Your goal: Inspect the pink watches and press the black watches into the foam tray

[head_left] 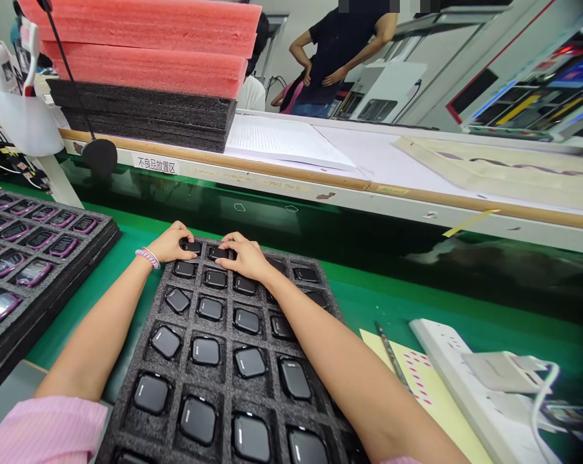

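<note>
1. Dark grey foam tray (179,370), quantity one: lying on the green table (362,299), its pockets carrying black watch-like devices (198,420), at least twenty showing; the right forearm (320,341) is covering others.
2. Corner device (191,247), one: sitting at the tray's far left corner; the left hand (170,245) is pinching it between thumb and fingers.
3. Neighbouring device (216,253), one: sitting second along the tray's far edge; the right hand (247,256) is curling over it, fingertips touching; how firmly they are pressing, I cannot tell.
4. Orientation: screens are facing up, many showing small pale marks toward the tray's left edge; several devices are lying askew. Fingers and slant are obscuring the corner device's long axis.
5. Second foam tray (105,223), one: lying toward the table's left edge, carrying at least twelve purple-rimmed devices (33,272).
6. Toward the table's right edge: one yellow sheet (439,412), one pen (391,354) lying on it, one white power strip (441,338) bearing an adapter (497,372).
7. Pink foam slabs (146,64), two: resting on black foam (146,116) near the shelf's (402,205) left end.
</note>
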Action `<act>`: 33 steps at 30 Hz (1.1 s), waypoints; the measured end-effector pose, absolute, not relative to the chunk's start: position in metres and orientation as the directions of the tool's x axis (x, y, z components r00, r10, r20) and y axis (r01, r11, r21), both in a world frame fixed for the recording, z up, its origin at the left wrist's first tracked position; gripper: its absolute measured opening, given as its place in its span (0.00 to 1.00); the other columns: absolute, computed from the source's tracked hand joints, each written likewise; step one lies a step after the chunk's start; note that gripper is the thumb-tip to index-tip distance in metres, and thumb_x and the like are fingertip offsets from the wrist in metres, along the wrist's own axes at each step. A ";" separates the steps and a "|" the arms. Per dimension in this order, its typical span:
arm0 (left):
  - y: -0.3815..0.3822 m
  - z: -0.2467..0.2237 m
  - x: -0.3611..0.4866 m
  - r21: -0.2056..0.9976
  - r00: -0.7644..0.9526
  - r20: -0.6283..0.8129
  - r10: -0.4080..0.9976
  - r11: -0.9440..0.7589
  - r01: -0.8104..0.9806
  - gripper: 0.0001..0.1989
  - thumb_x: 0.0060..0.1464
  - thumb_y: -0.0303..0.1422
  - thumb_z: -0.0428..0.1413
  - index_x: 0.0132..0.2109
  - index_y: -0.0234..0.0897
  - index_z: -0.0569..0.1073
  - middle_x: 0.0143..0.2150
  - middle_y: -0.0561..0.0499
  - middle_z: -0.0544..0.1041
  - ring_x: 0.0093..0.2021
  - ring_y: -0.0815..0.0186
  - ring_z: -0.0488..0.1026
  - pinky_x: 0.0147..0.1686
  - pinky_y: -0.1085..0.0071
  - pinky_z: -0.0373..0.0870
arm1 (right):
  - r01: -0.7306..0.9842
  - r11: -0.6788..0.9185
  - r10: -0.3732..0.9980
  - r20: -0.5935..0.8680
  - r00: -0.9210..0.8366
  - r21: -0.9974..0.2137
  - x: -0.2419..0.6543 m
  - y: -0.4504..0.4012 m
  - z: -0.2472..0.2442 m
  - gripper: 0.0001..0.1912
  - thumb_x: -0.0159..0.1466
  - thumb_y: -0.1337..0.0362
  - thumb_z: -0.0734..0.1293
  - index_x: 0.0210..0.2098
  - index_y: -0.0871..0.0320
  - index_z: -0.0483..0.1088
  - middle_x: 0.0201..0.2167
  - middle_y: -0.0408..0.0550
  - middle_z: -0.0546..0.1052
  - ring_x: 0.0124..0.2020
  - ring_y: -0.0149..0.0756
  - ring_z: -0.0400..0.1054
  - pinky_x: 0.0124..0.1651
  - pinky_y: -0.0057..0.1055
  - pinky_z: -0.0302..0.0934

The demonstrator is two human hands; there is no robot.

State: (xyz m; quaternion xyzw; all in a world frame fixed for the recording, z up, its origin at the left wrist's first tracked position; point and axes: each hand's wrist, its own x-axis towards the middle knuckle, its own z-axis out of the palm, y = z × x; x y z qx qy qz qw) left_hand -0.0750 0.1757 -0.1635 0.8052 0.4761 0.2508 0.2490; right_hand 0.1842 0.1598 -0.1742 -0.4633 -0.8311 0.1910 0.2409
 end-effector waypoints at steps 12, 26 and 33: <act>0.176 -0.162 -0.080 0.908 0.362 0.076 0.929 -0.214 0.360 0.22 0.41 0.51 0.64 0.35 0.36 0.78 0.50 0.44 0.72 0.55 0.53 0.69 0.60 0.57 0.62 | 0.293 0.325 0.932 0.251 -0.262 -0.899 0.198 0.165 -0.175 0.26 0.56 0.40 0.70 0.39 0.56 0.76 0.49 0.52 0.75 0.52 0.48 0.69 0.59 0.45 0.60; 0.173 -0.170 -0.080 0.997 0.366 -0.012 0.931 -0.017 0.077 0.30 0.37 0.52 0.68 0.41 0.32 0.79 0.46 0.44 0.79 0.48 0.54 0.73 0.53 0.58 0.67 | 0.092 0.174 0.964 0.150 -0.217 -0.980 0.203 0.166 -0.176 0.30 0.49 0.38 0.75 0.39 0.56 0.79 0.47 0.49 0.78 0.53 0.49 0.69 0.63 0.46 0.57; 0.175 -0.174 -0.080 0.979 0.363 0.012 0.932 -0.085 0.186 0.33 0.40 0.57 0.64 0.44 0.32 0.79 0.47 0.43 0.77 0.47 0.55 0.73 0.51 0.59 0.67 | 0.170 0.201 0.959 0.158 -0.236 -0.965 0.204 0.167 -0.176 0.34 0.52 0.33 0.71 0.41 0.55 0.78 0.44 0.49 0.79 0.50 0.49 0.70 0.60 0.47 0.59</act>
